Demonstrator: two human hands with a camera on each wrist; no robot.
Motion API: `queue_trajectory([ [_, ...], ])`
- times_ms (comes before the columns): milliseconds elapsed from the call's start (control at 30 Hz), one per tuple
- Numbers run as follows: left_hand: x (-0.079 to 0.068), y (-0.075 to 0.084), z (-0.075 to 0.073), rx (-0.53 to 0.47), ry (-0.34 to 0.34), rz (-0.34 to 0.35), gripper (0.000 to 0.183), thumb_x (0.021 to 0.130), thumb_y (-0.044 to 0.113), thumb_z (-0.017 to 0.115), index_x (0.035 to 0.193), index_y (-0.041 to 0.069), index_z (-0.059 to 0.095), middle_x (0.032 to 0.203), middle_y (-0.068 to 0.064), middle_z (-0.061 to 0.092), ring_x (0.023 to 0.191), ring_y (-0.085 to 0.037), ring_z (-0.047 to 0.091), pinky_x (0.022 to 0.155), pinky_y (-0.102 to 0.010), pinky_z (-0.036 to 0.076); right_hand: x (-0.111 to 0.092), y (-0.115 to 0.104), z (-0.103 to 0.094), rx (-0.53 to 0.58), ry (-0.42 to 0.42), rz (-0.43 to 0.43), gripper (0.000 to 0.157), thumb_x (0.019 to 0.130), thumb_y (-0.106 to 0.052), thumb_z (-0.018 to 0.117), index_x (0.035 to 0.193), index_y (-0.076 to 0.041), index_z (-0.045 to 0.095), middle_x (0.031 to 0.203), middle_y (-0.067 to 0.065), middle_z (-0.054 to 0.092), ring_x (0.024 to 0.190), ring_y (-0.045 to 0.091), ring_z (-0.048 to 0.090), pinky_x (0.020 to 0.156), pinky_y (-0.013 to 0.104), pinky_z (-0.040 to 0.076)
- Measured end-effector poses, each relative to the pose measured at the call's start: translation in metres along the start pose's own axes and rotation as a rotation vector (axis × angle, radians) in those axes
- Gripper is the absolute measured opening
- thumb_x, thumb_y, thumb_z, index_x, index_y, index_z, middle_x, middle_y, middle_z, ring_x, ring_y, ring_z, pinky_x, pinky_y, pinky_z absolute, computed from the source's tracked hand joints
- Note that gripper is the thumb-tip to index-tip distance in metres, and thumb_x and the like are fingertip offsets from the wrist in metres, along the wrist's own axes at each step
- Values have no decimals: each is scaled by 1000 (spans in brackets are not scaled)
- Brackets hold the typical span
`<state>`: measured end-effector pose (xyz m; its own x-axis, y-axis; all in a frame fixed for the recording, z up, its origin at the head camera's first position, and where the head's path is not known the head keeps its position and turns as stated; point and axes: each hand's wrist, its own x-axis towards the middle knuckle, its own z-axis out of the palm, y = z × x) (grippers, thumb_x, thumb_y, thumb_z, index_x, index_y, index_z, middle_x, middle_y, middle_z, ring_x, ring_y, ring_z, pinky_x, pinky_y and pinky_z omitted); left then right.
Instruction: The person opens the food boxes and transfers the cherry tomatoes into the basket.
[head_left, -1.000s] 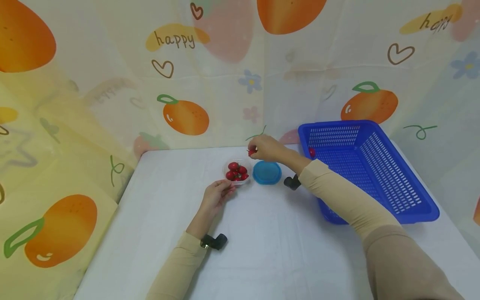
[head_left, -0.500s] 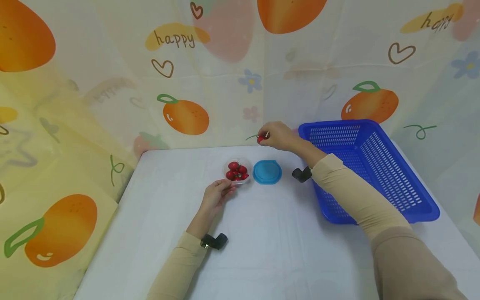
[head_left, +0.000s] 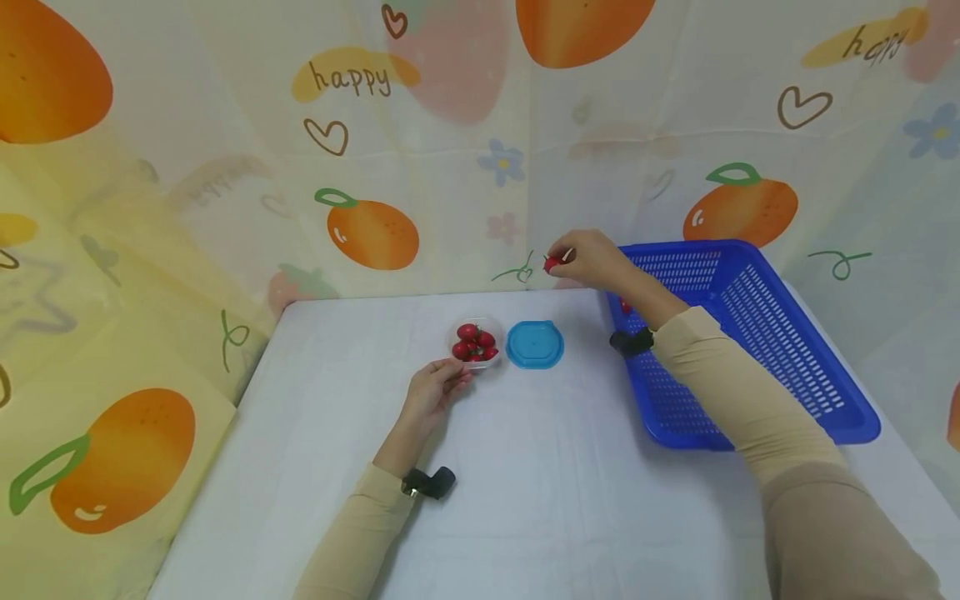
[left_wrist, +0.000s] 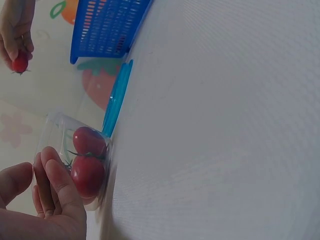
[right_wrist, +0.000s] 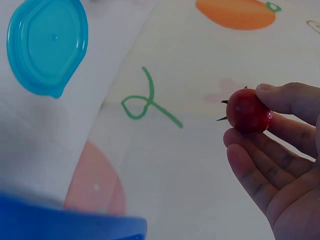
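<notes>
My right hand (head_left: 592,260) pinches a cherry tomato (right_wrist: 249,111) between thumb and fingers, held up in the air near the back wall, left of the blue basket. Green sepals stick out from its end in the right wrist view. My left hand (head_left: 435,392) holds the near rim of a small clear plastic container (left_wrist: 60,127), thumb at the rim and fingers along the outer wall. Inside it lie several red cherry tomatoes (head_left: 474,342) with green stems. Just right of the container, a blue lid (head_left: 535,344) lies on the white tabletop.
A large blue perforated basket (head_left: 738,437) stands at the right of the table; one red tomato (head_left: 626,306) shows by its left wall. My right forearm crosses over the basket. A printed fabric backdrop (head_left: 450,208) rises behind the table's far edge.
My right hand has moved right and upward with the cherry tomato, away from above the lid toward the basket's back left corner. My left hand stays at the container.
</notes>
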<state>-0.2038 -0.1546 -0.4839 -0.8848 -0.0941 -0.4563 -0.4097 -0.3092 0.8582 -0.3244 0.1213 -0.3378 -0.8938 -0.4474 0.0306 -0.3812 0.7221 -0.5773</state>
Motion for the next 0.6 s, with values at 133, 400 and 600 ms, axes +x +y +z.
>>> queue_trajectory([
  [133,0,0,0,-1,3,1,30,96,13,60,122,1,54,97,-3,69,85,-9,69,80,-18,58,-5,10,-6,9,30,-11,31,89,-11,67,116,4,66,114,23,67,100,34,64,91,46,55],
  [400,0,0,0,4,6,4,27,96,13,60,120,2,54,98,-3,69,85,-9,69,81,-19,58,-16,32,-15,-7,63,34,31,89,-13,68,115,4,67,111,23,66,98,34,62,86,46,56],
  [600,0,0,0,14,9,4,28,96,14,60,121,2,55,97,-2,69,87,-10,69,83,-20,58,-23,47,-19,-9,79,65,32,89,-11,66,117,5,65,115,25,65,101,37,61,91,50,54],
])
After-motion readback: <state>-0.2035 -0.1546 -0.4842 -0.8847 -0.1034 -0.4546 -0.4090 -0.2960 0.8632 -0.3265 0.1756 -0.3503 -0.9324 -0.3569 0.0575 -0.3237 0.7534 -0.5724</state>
